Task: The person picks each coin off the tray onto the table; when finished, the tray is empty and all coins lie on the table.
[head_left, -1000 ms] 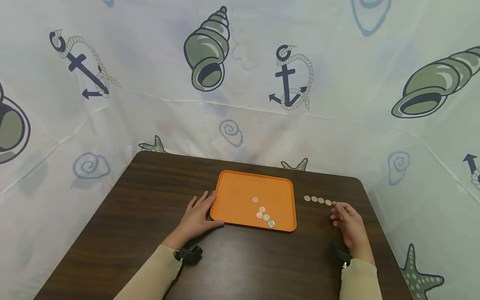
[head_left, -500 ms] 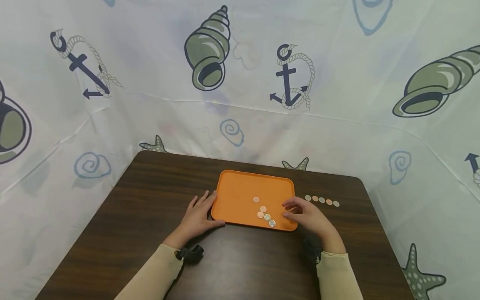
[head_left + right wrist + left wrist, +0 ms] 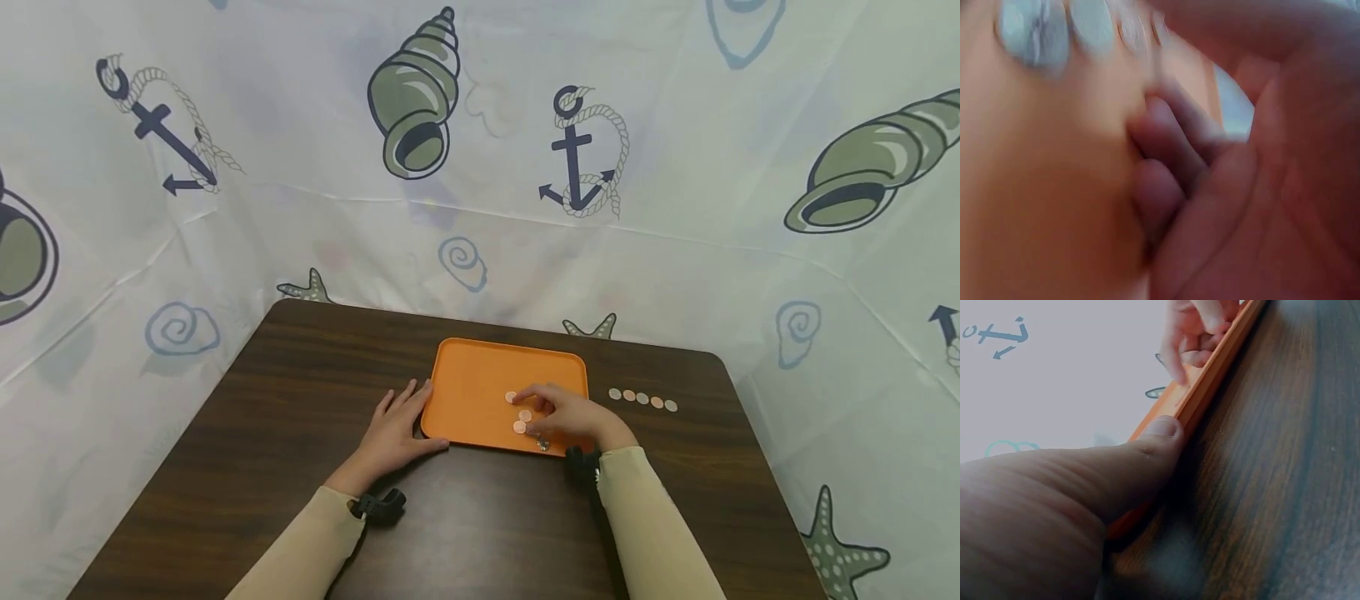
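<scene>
My left hand [image 3: 392,435] rests spread at the left edge of an orange tray [image 3: 472,367], its thumb [image 3: 1163,428] on the near rim in the left wrist view. Over the tray is my right hand [image 3: 566,414], index finger reaching to a copper coin [image 3: 511,397], the other fingers bent. I see nothing held in it. Below the index finger lie two more copper coins [image 3: 519,427], the lower one close to the thumb. A silver coin [image 3: 543,445] lies near the front rim. In the blurred right wrist view, silver coins [image 3: 1091,28] lie beyond the bent fingers.
To the right of the tray, several coins [image 3: 642,399], silver and copper in turn, form a slanting row on the dark wooden table [image 3: 480,517]. A white curtain [image 3: 510,250] with sea prints hangs behind and at the sides.
My right hand has left the right end of the coin row and moved left over the tray. A silver coin it touched there now lies last in the row. The left hand stays put.
</scene>
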`<state>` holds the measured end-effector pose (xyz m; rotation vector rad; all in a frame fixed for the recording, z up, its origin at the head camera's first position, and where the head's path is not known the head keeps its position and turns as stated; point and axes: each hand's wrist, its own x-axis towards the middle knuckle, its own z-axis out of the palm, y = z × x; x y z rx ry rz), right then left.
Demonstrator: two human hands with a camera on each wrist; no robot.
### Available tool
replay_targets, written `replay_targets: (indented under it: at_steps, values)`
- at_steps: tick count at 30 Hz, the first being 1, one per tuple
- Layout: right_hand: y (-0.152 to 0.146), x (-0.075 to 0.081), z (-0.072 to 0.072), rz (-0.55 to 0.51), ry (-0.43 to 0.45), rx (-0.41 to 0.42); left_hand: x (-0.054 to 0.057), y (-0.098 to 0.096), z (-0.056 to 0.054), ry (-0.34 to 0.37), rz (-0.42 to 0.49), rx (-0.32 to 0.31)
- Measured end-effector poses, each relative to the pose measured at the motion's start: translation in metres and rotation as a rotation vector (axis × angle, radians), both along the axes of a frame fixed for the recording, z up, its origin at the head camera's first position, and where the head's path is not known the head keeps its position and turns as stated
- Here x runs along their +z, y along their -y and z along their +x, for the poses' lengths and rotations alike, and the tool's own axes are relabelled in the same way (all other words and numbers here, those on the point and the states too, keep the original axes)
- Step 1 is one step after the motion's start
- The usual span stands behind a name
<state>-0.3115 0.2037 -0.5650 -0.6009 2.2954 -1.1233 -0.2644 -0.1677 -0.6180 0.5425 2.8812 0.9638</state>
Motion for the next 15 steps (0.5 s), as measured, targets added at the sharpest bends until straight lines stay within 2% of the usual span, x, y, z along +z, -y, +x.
replay_targets:
  at_steps: [5,9,15]
  values:
    - [0.006,-0.005,-0.002,-0.011,0.060,-0.029,-0.001,0.000,0.000,-0.004,0.001,0.006]
    - [0.011,-0.005,0.004,-0.068,0.174,-0.085,-0.002,-0.001,-0.001,-0.007,-0.007,0.011]
    - [0.011,-0.006,0.006,-0.114,0.221,-0.117,0.000,-0.001,-0.002,-0.006,-0.006,0.005]
